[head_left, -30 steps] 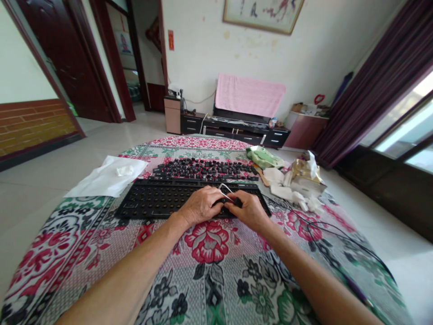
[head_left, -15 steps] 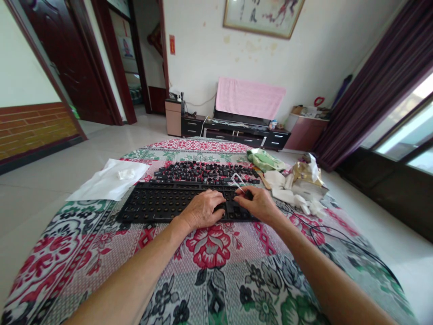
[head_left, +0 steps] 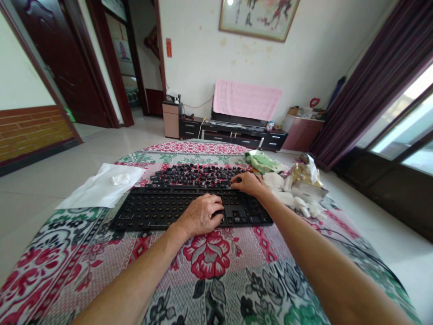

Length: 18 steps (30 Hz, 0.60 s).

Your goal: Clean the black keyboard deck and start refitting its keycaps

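A black keyboard lies on the flowered tablecloth, most of its key positions stripped of caps. My left hand rests on its middle front, fingers curved over the board and thumb apart from them, with nothing visible in its grasp. Behind the board's rear edge, my right hand is at the right end of a spread of loose black keycaps. Its thumb and fingertips are pinched together around something dark and small that I cannot make out. No wire loop shows at this hand now.
A white sheet with a crumpled tissue lies at left. Behind my right hand are a green bag, white tissues and a gold tissue pack. A black cable runs off to the right.
My right hand has moved from over the keyboard's right part, where it held a wire keycap puller, back to the loose keycaps. The left hand stays on the board.
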Motion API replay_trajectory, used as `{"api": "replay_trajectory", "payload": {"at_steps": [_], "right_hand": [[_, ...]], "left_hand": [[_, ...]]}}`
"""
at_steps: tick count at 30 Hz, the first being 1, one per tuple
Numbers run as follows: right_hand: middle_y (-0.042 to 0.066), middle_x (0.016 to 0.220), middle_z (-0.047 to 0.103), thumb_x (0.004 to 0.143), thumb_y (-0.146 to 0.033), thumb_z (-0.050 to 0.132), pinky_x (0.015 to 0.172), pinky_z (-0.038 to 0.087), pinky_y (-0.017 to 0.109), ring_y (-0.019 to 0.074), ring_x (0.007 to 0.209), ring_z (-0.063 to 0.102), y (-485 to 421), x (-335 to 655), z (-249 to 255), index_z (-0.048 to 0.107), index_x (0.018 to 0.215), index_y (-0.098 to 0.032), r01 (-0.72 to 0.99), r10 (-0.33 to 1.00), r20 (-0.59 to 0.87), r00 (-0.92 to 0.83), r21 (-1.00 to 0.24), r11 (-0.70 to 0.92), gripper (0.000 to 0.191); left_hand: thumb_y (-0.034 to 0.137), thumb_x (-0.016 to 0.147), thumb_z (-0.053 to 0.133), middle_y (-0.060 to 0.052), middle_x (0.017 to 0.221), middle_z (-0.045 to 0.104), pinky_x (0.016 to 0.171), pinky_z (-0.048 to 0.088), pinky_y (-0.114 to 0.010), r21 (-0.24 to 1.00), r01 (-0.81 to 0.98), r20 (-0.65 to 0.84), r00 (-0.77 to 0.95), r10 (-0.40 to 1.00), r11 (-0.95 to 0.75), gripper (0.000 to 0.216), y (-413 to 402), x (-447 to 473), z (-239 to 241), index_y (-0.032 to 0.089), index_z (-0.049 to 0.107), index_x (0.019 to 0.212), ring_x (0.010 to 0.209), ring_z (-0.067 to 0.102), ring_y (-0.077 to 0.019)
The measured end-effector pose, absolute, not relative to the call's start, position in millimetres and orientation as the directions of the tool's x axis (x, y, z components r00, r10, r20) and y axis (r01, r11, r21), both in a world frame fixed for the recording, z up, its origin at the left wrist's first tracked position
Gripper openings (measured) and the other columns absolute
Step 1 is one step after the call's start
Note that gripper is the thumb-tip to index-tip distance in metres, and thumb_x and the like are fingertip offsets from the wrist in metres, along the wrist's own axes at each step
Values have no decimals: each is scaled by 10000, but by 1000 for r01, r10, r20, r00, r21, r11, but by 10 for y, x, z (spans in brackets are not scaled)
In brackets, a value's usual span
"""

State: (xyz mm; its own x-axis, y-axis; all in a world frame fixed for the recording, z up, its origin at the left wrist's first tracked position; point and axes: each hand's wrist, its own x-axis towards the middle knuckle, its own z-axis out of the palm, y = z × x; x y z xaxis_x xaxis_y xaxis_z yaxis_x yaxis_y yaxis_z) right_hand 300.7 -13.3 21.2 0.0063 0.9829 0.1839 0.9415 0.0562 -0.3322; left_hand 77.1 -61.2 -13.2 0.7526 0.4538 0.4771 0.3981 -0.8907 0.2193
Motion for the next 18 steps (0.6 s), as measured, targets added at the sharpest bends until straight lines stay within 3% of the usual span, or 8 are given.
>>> {"api": "replay_trajectory", "payload": {"at_steps": [18], "right_hand": [[-1,695,680,649,-282,662,597,421,208,139,650,593,-31,3034,178,733,818,-185,928,996,73,-43,-366,67,208]], "left_hand": [[250,824,481,-56,994,622,849,462,-335,218,398,465,760,453,-891,212,-624,763,-93,169,672,869,898,562,-181]]}}
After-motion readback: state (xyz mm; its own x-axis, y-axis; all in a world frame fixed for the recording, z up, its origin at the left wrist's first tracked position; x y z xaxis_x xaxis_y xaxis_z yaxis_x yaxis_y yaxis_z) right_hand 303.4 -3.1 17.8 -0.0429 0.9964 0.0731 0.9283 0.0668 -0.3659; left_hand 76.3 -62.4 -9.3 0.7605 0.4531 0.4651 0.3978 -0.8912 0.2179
